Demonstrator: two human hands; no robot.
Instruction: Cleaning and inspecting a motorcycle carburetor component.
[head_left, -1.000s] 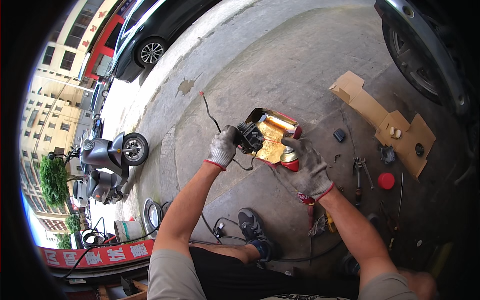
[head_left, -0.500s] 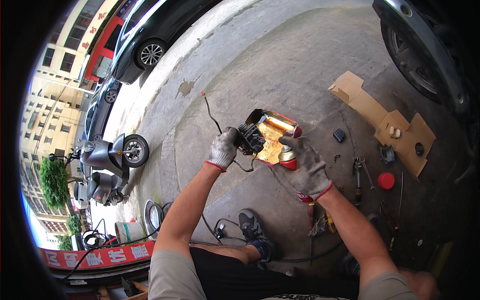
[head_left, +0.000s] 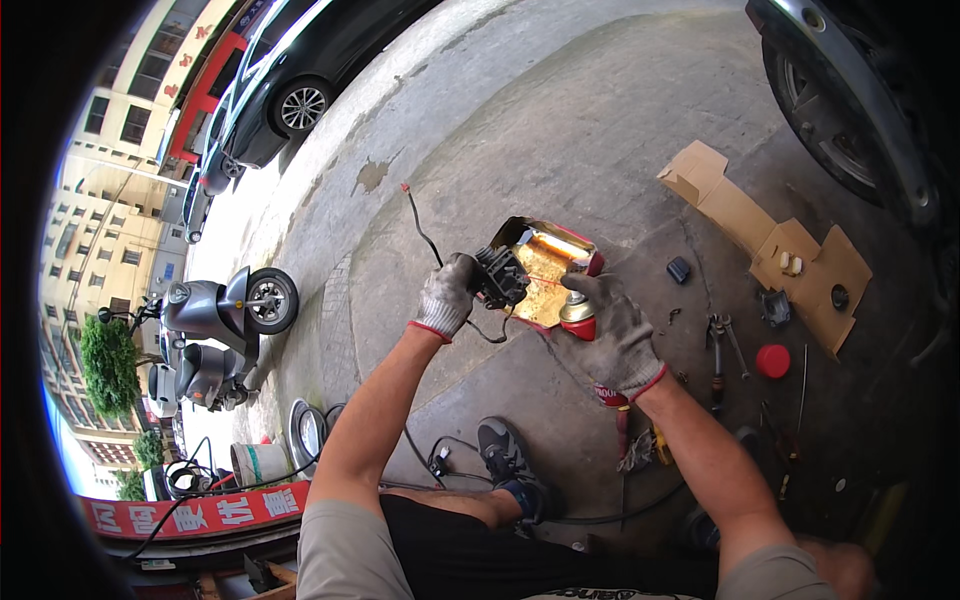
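Note:
My left hand [head_left: 446, 295], in a grey-coated work glove with a red cuff, grips a dark carburetor [head_left: 501, 277]. A thin black hose [head_left: 424, 236] with a red tip sticks up from it, and another hose [head_left: 488, 337] hangs below. My gloved right hand [head_left: 620, 340] is wrapped round a red spray can [head_left: 577, 328], its index finger at the nozzle. From the nozzle a thin red straw [head_left: 546, 282] points at the carburetor. Below both hands lies a cut-open metal container [head_left: 558, 240], shiny gold inside with brownish liquid or residue.
Flattened cardboard [head_left: 720, 200] with small parts lies at the right, near a vehicle wheel [head_left: 815, 120]. Wrenches [head_left: 728, 345], a red cap [head_left: 772, 361] and screwdrivers lie on the concrete. A black cable [head_left: 450, 455] runs by my shoe [head_left: 505, 455]. A scooter [head_left: 215, 310] stands at left.
My hands, the carburetor and the spray can hold almost the same place, with only tiny shifts. In the background at left, a dark car beyond the scooter has moved along the street.

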